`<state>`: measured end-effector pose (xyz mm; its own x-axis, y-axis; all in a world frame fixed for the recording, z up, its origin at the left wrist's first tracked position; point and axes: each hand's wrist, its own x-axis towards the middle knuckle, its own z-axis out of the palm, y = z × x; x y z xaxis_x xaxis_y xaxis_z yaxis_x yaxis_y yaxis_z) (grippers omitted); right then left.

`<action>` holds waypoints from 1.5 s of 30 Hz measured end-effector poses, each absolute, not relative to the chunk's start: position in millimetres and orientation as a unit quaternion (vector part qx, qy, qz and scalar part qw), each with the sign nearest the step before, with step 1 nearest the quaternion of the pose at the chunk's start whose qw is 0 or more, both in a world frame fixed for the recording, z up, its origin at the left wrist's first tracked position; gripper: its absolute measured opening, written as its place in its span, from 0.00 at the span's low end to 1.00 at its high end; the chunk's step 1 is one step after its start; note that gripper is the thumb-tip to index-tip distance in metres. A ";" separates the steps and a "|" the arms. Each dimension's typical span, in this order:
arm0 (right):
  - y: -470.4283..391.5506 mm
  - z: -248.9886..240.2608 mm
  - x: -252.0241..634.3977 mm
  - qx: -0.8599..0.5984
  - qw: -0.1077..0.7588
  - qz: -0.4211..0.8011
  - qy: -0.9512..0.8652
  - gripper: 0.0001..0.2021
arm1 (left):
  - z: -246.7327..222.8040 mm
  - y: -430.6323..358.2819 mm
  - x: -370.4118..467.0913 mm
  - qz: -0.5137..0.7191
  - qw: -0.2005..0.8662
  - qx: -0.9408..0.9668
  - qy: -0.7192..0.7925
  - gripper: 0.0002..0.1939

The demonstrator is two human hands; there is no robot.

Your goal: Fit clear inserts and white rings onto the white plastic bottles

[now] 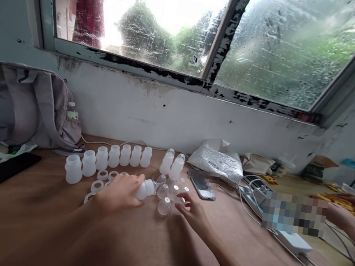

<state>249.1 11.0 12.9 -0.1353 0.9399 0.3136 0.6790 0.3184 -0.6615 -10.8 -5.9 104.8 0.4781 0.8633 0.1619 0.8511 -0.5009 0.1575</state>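
Note:
My left hand (125, 192) is closed around a small white baby bottle (145, 189), tilted with its top toward the right. Beside that hand lie several white collar rings (97, 186), partly hidden by it. My right hand (196, 211) has its thumb and fingers apart at a clear dome cap (181, 202); whether it touches the cap I cannot tell. More clear caps (164, 206) stand between my hands. Behind the rings, several open white bottles (89, 163) form a curved row. Two capped bottles (177, 166) stand behind the clear caps.
A grey backpack (29, 103) and a black phone-like slab (2, 171) are at left. Toward the right lie a phone (203, 187), a silvery plastic bag (218, 160), and a power strip (293, 242) with cables. Another person's arm (343, 220) reaches over yellow items (339, 203) at far right.

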 end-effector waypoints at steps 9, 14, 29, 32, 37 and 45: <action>2.1 54.8 215.2 -0.489 0.387 0.102 -0.775 0.12 | 105.0 -5.3 -6.1 0.216 0.098 0.820 0.520 0.10; 5.3 87.7 164.6 -0.450 0.442 0.261 -0.731 0.15 | 105.4 -10.2 1.9 0.253 0.120 0.807 0.520 0.11; 21.4 108.1 136.0 -0.409 0.487 0.229 -0.737 0.14 | 103.3 -6.1 12.1 0.409 0.350 0.735 0.413 0.12; 20.5 110.1 140.1 -0.347 0.478 0.322 -0.739 0.14 | 99.9 -5.3 11.3 0.362 0.560 0.673 0.320 0.07; 36.9 114.8 154.1 -0.219 0.431 0.477 -0.734 0.20 | 99.9 -2.6 0.4 0.322 0.747 0.547 0.200 0.08; 53.0 116.5 169.6 -0.263 0.483 0.425 -0.719 0.13 | 139.3 -11.7 -12.4 0.315 0.647 0.627 0.299 0.11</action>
